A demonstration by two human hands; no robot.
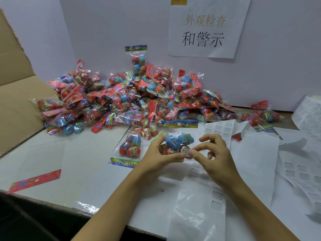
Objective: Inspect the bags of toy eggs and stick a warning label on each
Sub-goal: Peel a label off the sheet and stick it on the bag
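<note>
A clear bag of toy eggs (177, 141) with blue and red eggs lies at the table's middle. My left hand (161, 153) grips its near side, thumb against the bag. My right hand (212, 153) pinches a small white warning label (185, 152) between thumb and forefinger, and the label lies against the bag's front. Another bag of eggs (130, 146) lies just left of my left hand. A big pile of bagged eggs (121, 100) covers the back of the table.
Label backing sheets (217, 202) lie under and right of my hands; a sheet with labels (218, 131) sits behind them. A stack of label sheets (307, 113) is far right. A cardboard box flap (15, 94) stands left. A red header card (34, 181) lies near the front edge.
</note>
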